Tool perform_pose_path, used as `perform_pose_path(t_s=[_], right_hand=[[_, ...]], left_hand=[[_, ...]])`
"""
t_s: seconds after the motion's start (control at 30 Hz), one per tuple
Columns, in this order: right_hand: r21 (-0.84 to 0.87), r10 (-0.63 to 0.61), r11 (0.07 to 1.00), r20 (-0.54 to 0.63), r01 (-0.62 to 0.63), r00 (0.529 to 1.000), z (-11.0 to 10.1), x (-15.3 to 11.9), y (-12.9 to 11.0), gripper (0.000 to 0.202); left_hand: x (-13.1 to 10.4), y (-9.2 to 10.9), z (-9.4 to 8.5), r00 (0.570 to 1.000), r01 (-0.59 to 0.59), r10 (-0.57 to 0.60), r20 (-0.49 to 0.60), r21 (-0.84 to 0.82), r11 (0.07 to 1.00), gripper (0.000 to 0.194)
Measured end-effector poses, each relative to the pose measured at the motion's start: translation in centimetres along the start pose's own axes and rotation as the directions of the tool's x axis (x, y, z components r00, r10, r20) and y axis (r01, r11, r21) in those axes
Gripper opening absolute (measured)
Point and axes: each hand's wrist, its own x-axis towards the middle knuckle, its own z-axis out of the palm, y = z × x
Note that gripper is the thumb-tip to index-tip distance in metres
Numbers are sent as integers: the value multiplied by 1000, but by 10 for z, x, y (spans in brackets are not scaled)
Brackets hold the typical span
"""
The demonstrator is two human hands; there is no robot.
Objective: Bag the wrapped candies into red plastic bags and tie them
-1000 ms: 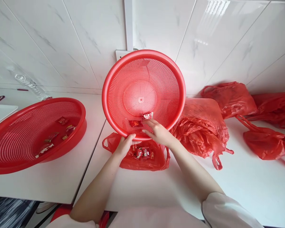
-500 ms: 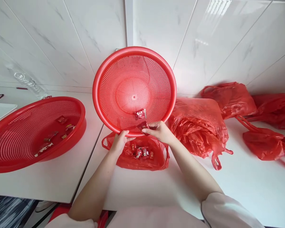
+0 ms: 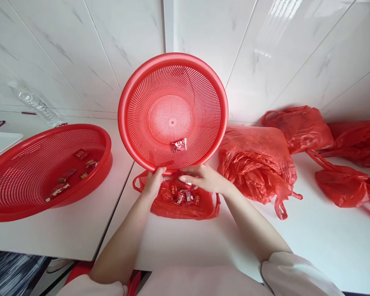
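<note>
Your left hand point(image 3: 153, 183) grasps the near rim of the tilted red basket point(image 3: 172, 109), thumb over the edge; this hold appears to turn the mouth toward you. One wrapped packet point(image 3: 179, 144) lies inside on the lower wall, where the tilt probably gathers it. Your right hand point(image 3: 202, 179) is at the near rim, above the open red bag point(image 3: 185, 213), fingers bent; whether they grasp anything cannot be told. The bag lies on the table point(image 3: 179, 244), just right of the seam at its left edge; placement under the rim seems to shorten your reach. It contains other packets point(image 3: 180, 198). Left of the seam sits a second basket point(image 3: 18, 181); a bundle of bags point(image 3: 257, 158) lies toward the table's back edge.
</note>
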Motion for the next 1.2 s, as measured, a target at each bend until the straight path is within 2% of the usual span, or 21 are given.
perform_pose_path(t_s=[0.07,0.17,0.27,0.37,0.43,0.53,0.6,0.7,0.77,0.83,0.93,1.07,1.2], right_hand=[[-113,-65,992,-45,60,997,2,0,-4,40],[-284,-164,953,-207,101,965,1,3,1,39],[-532,-238,846,-304,43,922,0,9,15,42],[-680,-153,721,-344,-134,927,3,13,30,63],[-689,-53,696,-330,-202,942,6,14,37,71],[-633,14,764,-182,-128,983,4,10,37,71],[-555,-10,831,-74,-33,997,1,7,33,70],[-446,-88,892,-13,73,996,-5,5,26,62],[-379,-140,918,-28,119,990,-7,5,21,44],[-282,-142,953,-93,111,985,-8,6,17,28],[-79,-54,996,-201,39,978,-9,7,14,36],[202,26,979,-201,15,979,-12,7,16,40],[285,125,957,-217,-60,968,-15,7,22,41]], left_hand=[[0,-1,0,1000,-18,18,-7,22,1000,24],[-1,-4,0,999,-34,35,0,43,998,20],[-6,-8,3,999,-2,0,40,57,998,17],[-15,-10,9,992,43,-54,112,103,994,16],[-19,-11,11,988,51,-68,137,126,991,15],[-19,-12,12,992,49,-66,111,150,987,16],[-16,-13,10,994,51,-63,89,136,989,17],[-9,-13,8,994,60,-64,86,58,997,20],[-6,-13,7,995,57,-59,81,28,998,18],[-4,-11,5,996,41,-43,74,17,999,16],[-2,-9,2,998,0,0,70,-10,1000,16],[0,-8,-3,999,-14,15,44,-37,999,16],[1,-5,-4,1000,-24,24,20,-27,999,16]])
